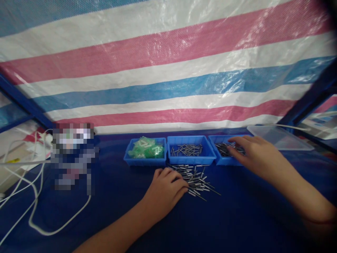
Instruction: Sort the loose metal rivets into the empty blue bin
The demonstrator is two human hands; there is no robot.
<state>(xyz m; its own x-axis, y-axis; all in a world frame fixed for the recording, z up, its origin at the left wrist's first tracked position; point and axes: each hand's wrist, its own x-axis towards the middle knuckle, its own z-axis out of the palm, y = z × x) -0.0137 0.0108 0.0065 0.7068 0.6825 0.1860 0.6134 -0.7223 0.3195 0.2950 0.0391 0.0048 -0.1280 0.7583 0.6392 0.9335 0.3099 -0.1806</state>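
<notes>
A loose pile of thin metal pins with thicker shiny sleeves, like blind rivets, lies on the blue tabletop. My left hand rests at the pile's left side, fingers curled and thumb close to the index finger against the rivets. Its fingertips are partly hidden. Over the right blue bin, my right hand reaches in with thumb and index finger apart, near the dark metal pins inside. In the middle blue bin lie short metal pins.
A left blue bin holds green and clear plastic packets. Behind my right hand lies a clear plastic lid. White cables loop across the left side. A striped plastic sheet hangs behind the table, between blue frame posts.
</notes>
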